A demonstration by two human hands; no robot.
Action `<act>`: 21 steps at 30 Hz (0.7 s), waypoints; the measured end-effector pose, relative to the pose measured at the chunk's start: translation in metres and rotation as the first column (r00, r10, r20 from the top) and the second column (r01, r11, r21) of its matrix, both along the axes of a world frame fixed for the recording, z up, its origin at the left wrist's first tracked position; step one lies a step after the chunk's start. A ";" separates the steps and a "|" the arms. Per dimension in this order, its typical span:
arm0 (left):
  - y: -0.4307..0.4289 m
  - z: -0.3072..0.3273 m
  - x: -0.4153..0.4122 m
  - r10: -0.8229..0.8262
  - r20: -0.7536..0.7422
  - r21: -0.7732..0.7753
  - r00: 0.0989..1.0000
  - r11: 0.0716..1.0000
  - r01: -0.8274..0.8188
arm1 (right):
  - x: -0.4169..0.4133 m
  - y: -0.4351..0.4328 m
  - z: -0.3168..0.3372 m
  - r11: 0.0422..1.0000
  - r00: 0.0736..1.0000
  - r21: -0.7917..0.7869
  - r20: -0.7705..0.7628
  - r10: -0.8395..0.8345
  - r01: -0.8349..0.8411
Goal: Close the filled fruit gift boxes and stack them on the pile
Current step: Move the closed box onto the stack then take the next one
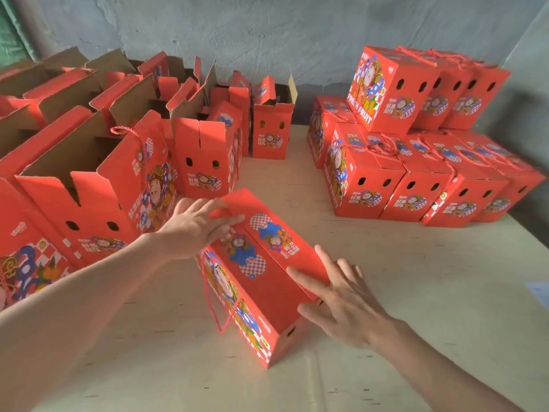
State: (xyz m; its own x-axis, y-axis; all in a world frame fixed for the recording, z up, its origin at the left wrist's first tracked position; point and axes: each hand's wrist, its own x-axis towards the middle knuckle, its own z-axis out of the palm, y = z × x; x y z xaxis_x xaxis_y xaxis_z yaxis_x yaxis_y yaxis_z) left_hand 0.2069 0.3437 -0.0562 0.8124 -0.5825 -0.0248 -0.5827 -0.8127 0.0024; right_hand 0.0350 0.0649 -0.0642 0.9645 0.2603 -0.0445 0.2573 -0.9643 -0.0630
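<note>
A red fruit gift box [261, 281] with a cartoon print and a red cord handle stands in front of me on the pale board [386, 292]. Its top flaps are folded down. My left hand [193, 227] lies on the far end of the lid, fingers straight, pressing a flap. My right hand [341, 304] has its spread fingers against the near right edge of the lid. The pile of closed boxes [416, 179] is at the right, two layers high at the back.
Several open red boxes [89, 179] with raised flaps crowd the left side and the back centre. A rough grey wall [267, 31] runs behind everything. Bare board lies between the worked box and the pile.
</note>
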 end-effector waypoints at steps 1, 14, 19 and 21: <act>-0.008 0.000 0.010 -0.010 -0.037 0.015 0.999 1.000 0.011 | -0.002 0.002 0.000 1.000 1.000 0.006 0.006 -0.003 0.003; -0.054 -0.019 -0.075 0.201 -0.144 -0.762 0.969 0.602 -0.238 | -0.020 0.041 0.001 0.797 0.947 0.549 0.032 -0.319 0.250; -0.021 -0.024 -0.103 0.452 -0.367 -0.769 0.813 0.344 -0.538 | 0.008 0.032 0.003 0.382 0.712 0.613 -0.493 -0.500 0.692; -0.014 -0.027 -0.109 0.413 -0.525 -0.617 0.744 0.417 -0.668 | 0.020 0.034 0.002 0.146 0.605 0.600 -0.702 -0.376 0.787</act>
State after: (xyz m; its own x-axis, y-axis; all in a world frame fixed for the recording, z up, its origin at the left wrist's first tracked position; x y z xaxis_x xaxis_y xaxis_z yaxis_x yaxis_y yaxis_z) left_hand 0.0979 0.3296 -0.0827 0.9940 0.0727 -0.0822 0.1092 -0.5781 0.8086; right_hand 0.0555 0.0992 -0.0618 0.7937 -0.2842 -0.5378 -0.5951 -0.1802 -0.7831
